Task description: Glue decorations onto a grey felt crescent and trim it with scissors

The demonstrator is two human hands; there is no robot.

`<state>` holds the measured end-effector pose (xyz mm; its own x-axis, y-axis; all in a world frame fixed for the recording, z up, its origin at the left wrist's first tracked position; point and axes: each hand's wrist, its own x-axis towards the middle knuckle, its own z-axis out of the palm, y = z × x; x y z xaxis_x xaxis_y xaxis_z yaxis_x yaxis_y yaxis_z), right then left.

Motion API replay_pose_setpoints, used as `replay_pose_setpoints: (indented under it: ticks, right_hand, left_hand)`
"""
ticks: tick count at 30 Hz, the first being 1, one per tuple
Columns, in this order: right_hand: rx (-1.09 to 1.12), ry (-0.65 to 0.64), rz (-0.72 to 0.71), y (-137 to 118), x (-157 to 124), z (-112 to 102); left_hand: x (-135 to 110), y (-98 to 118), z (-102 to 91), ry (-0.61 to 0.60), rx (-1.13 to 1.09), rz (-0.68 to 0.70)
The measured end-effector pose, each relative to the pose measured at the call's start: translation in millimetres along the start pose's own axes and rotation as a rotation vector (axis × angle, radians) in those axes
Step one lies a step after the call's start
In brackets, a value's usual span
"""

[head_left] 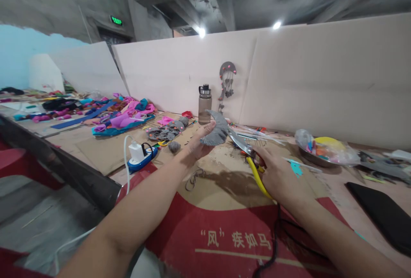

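Observation:
My left hand [199, 142] pinches a crescent-shaped piece of grey felt [217, 130] and holds it up above the cardboard-covered table [224, 175]. My right hand [278, 174] grips yellow-handled scissors [247, 149]; their metal blades point up and left and meet the right edge of the felt. A small scrap of wire or thread lies on the cardboard below my left wrist.
A brown water bottle [204, 104] stands by the white partition, with a grey felt hanging ornament [226, 80] on the wall behind. Grey felt pieces [167, 131], pink and teal fabric [125, 117], a white charger on a blue base [140, 154], a metal bowl with a plastic bag [324, 151], and a black pad [382, 216] surround me.

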<state>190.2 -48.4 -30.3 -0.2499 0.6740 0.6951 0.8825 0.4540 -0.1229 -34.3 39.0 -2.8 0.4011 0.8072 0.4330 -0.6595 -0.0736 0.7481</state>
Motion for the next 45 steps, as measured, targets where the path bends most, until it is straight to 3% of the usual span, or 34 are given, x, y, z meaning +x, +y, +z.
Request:
replay_pose_setpoints:
  ticks: [3,9,14,21,25,34,45]
  right_hand:
    - [-0.095,-0.018,-0.016,-0.6,0.4,0.6]
    - [-0.264,-0.052,-0.032,-4.4,1.5,-8.1]
    - [-0.336,-0.046,-0.064,-5.1,0.2,-10.7]
    - [-0.162,-0.017,-0.011,-4.4,-1.0,-8.6]
    - [-0.056,0.030,0.015,-4.4,-0.1,-7.0]
    - [-0.183,-0.051,0.014,-5.4,-0.4,0.8]
    - [-0.324,-0.161,-0.008,-13.5,1.1,-15.0]
  left_hand:
    - [0.3,-0.1,-2.0,-0.045,-0.011,-0.039]
    - [0.1,1.8,0.5,0.023,-0.023,-0.093]
    - [0.9,1.2,0.0,-0.024,0.003,-0.105]
    - [3.7,-1.7,-5.0,0.041,-0.083,-0.115]
    - [4.1,-0.7,-7.1,0.021,-0.113,-0.092]
    - [1.9,1.3,-7.4,0.055,-0.061,-0.079]
    - [4.3,-2.1,-12.5,0.029,-0.048,-0.053]
